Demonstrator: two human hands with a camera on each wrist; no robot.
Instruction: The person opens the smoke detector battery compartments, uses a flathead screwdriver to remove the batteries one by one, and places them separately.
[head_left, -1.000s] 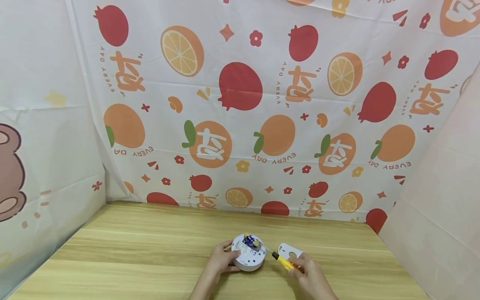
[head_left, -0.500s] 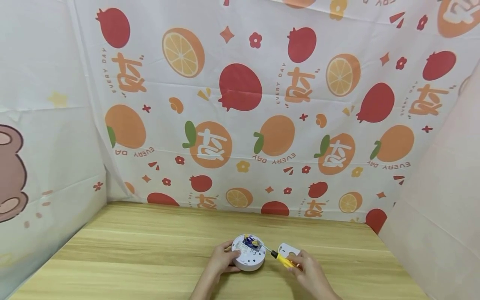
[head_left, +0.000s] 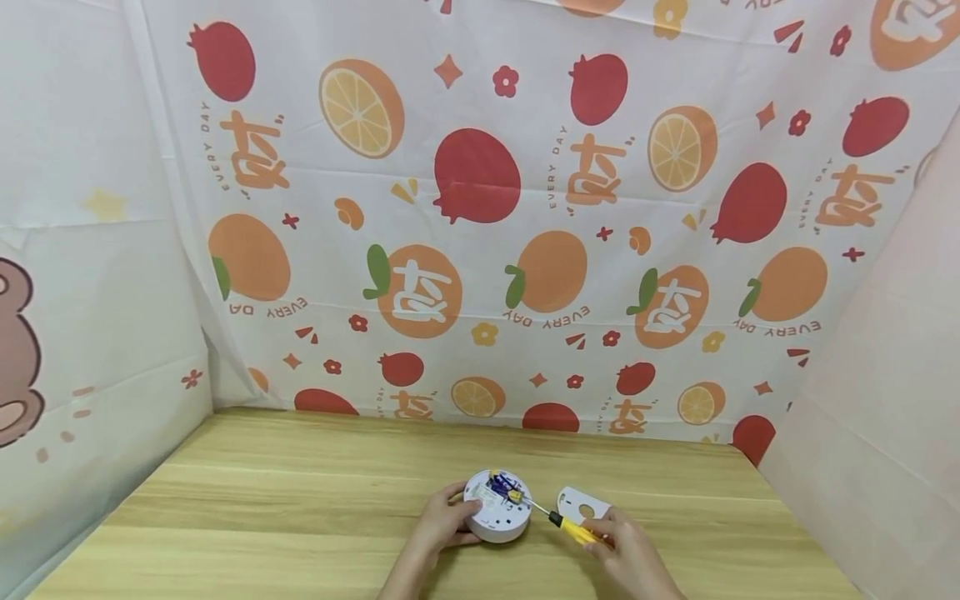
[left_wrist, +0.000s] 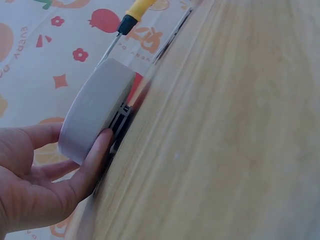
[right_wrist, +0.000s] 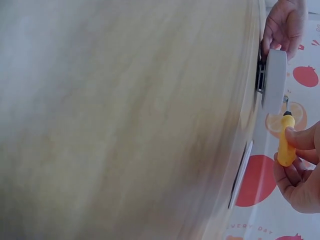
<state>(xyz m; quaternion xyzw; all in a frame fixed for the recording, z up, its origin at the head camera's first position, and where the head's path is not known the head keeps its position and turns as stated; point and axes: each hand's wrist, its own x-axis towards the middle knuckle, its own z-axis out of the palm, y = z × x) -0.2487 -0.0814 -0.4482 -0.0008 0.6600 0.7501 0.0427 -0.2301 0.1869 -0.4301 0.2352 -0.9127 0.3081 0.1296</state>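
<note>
A round white plastic device [head_left: 495, 521] has a recess in its top with blue and yellow pieces [head_left: 504, 486], too small to make out exactly. My left hand [head_left: 444, 518] grips its left side, thumb on top and fingers around the edge. In the left wrist view, the device's side wall [left_wrist: 97, 107] shows, with a dark bracket-like part beneath. My right hand [head_left: 626, 546] holds a yellow-handled screwdriver [head_left: 576, 530], its thin shaft pointing left. The tip meets a yellow piece at the right edge of the recess. In the right wrist view, thumb and fingers pinch the yellow handle [right_wrist: 286, 142].
A flat white plate [head_left: 577, 502] with a round hole lies on the wooden table [head_left: 262, 517], just behind my right hand and partly covered by it. Fruit-printed cloth [head_left: 480, 275] hangs along the table's back edge, and pale cloth [head_left: 870, 400] hangs at the right.
The screwdriver and right hand have shifted slightly right and toward me. A yellow piece in the recess has moved the same way, and the blue ones are spread differently. The left hand keeps its grip.
</note>
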